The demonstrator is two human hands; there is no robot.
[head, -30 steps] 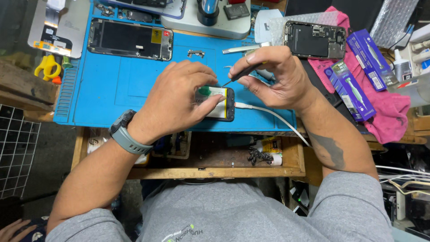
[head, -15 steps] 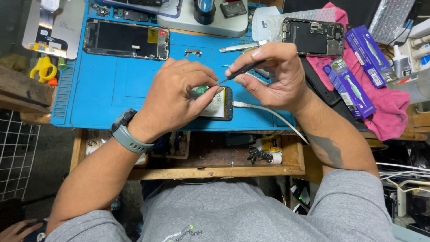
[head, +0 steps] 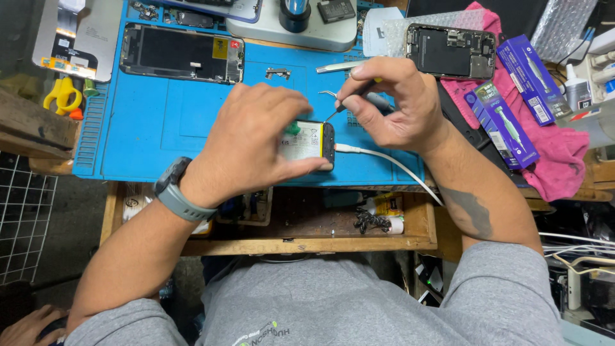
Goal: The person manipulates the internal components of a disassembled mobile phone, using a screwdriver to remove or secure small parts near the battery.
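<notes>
My left hand (head: 256, 144) grips a small opened phone (head: 314, 142) flat on the blue work mat (head: 154, 134), thumb along its near edge. A white battery label and a green tab show inside the phone. My right hand (head: 394, 106) pinches a thin dark screwdriver (head: 343, 106) whose tip points down at the phone's top right corner. A white cable (head: 391, 163) is plugged into the phone's right end and runs off the bench edge.
A detached black screen (head: 179, 54) lies at the mat's back left, metal tweezers (head: 336, 66) and a small bracket (head: 277, 74) behind my hands. Another opened phone (head: 451, 51) rests on a pink cloth (head: 551, 154) beside blue tool boxes (head: 503, 125). An open drawer (head: 307, 221) sits below the bench.
Both hands stay on the phone. The right hand has shifted the screwdriver slightly, its tip now at the phone's top right corner.
</notes>
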